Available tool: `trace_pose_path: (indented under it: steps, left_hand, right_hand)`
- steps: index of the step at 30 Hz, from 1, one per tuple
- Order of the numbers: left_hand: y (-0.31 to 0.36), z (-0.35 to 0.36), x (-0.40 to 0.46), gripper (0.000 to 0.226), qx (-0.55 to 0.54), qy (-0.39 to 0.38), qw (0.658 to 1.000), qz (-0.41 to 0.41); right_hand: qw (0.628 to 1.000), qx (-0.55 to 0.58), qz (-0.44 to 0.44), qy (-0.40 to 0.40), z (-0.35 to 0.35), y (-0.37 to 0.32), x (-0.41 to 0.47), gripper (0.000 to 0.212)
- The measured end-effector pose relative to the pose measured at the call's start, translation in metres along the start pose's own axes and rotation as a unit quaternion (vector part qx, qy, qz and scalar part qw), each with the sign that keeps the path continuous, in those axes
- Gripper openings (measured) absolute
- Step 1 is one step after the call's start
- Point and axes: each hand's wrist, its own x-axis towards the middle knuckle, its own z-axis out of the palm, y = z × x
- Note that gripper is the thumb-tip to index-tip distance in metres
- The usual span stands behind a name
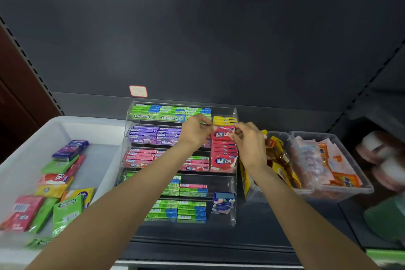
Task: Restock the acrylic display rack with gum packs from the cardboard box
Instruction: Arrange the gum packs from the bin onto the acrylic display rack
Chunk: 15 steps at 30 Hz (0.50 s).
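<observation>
Both hands pinch one red gum pack point(223, 133) — left hand point(195, 130) at its left end, right hand point(248, 141) at its right — above the red stack in the acrylic rack point(235, 184). Forearms hide the middle tiers. The white bin point(32, 138) of loose packs is cut off at left.

A shop: dark retail shelving point(197, 39) with a price tag point(138, 91) and stocked acrylic display rack point(235, 182).

Clear glossy acrylic rack point(235, 114), glossy gum wrappers point(143, 116), translucent plastic bin point(328, 136), matt shelf point(197, 234)
</observation>
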Motion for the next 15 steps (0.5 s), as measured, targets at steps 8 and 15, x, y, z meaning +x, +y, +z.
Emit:
trace_pose_path:
  steps: [8,15]
  left_hand:
    - [-0.005,0.001,-0.001,0.012,0.056,0.006,0.998,0.034]
    - [-0.001,0.011,0.003,0.042,0.041,0.022,0.999,-0.011]
  right_hand:
    - [0.999,0.008,0.04,-0.02,0.008,0.001,-0.003,0.034]
    - [0.996,0.064,0.048,0.03,0.003,0.002,-0.007,0.038]
